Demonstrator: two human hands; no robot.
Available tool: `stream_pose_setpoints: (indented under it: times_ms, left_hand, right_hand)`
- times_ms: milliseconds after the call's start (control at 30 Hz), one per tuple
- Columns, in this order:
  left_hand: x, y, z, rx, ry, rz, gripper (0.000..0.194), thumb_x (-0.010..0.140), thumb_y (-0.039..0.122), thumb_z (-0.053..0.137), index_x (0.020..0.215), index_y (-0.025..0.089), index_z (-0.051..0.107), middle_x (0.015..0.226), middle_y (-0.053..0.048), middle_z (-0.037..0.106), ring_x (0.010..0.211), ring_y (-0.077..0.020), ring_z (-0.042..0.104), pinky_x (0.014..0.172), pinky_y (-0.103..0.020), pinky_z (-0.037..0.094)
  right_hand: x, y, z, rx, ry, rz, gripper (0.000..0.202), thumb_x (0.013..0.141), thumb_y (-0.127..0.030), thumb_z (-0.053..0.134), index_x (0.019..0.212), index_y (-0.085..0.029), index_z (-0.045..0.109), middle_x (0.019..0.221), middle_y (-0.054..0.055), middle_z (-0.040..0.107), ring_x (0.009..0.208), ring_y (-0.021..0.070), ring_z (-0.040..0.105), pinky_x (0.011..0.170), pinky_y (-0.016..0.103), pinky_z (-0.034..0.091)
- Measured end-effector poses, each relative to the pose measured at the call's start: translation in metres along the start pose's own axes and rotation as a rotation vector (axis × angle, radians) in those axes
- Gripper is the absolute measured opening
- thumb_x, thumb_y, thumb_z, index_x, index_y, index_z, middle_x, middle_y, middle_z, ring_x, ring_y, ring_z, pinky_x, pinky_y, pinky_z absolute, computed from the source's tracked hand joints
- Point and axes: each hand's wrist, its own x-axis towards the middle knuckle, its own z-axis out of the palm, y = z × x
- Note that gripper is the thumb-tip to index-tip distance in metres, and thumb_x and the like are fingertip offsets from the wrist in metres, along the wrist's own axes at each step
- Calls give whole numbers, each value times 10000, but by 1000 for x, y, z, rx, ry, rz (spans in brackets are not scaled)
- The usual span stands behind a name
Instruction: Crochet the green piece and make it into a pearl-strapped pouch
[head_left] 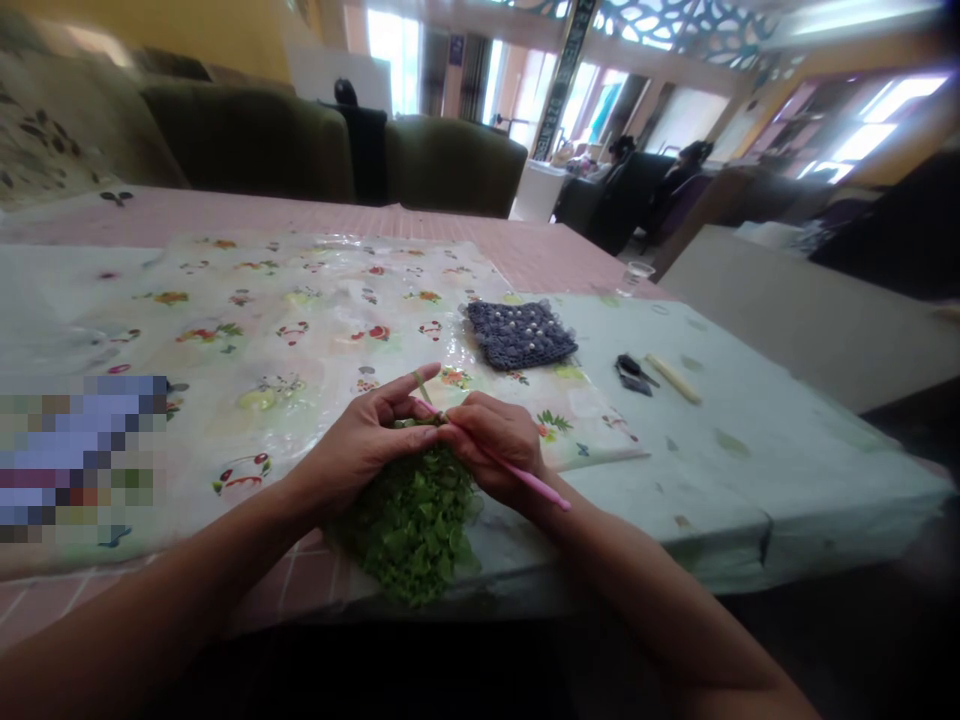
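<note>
In front of me, a ruffled green crochet piece (420, 525) hangs at the near edge of the table. My left hand (379, 420) pinches its top edge between thumb and fingers, with a strand of green yarn (421, 380) round the raised index finger. A pink crochet hook (529, 480) is gripped in my right hand (495, 435), its handle slanting down to the right. The hook's tip meets the top edge of the green piece between both hands. Just beyond them lies a dark grey-blue crocheted piece (521, 335) dotted with white beads.
A printed plastic cover (300, 340) lies over the table. To the right are a small black tool (634, 375), a pale stick (673, 380) and a clear cup (636, 275). A pixelated object (75, 450) is at the left. Chairs (457, 165) stand along the far side.
</note>
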Motion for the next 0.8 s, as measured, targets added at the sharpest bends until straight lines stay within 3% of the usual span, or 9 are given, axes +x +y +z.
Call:
stream_pose_setpoints:
  times_ms: [133,333,400,600,700,800]
  left_hand:
    - [-1,0,4,259,110,155,638,784,251,746,1393,206,559,857,10,628,939,-154,584,982,-289,395]
    - [0,-4,8,90,106,86,742,744,296,771,1430,206,504,1033,-17,642,947,-161,593,878,-286,456]
    - [0,-4,9,78,115,82,749,727,291,783,1422,207,516,998,-14,657,937,-166,602,886,-297,462]
    - [0,-7,16,166,263,132,544,737,252,775,1267,194,665,939,-25,709,977,-188,629,954,-302,447]
    - [1,-7,16,-106,160,8,614,709,235,807,1299,221,638,924,-9,719,843,-144,652,834,-262,497]
    - [3,-2,10,-347,-24,-192,612,673,186,826,1262,218,663,879,-15,723,743,-125,661,742,-238,518]
  right_hand:
    - [-2,0,4,-287,25,-30,278,955,-188,505,678,-190,502,621,-18,450,552,105,411,542,259,310]
    - [-4,0,6,-371,8,-76,295,1009,-291,464,737,-187,508,634,-22,470,570,102,432,567,243,319]
    - [-4,-1,7,-401,-4,-73,310,1015,-305,453,731,-190,502,633,-21,472,572,105,431,567,246,315]
    - [-3,-11,12,-588,26,-21,359,1032,-291,382,695,-203,470,636,-4,484,560,126,393,556,290,261]
    - [-4,-12,11,-613,55,-7,351,1035,-305,379,710,-207,469,640,0,494,560,132,405,557,297,267]
    - [-6,-7,6,-519,81,-146,251,1020,-305,433,808,-198,513,658,8,526,612,146,477,599,284,355]
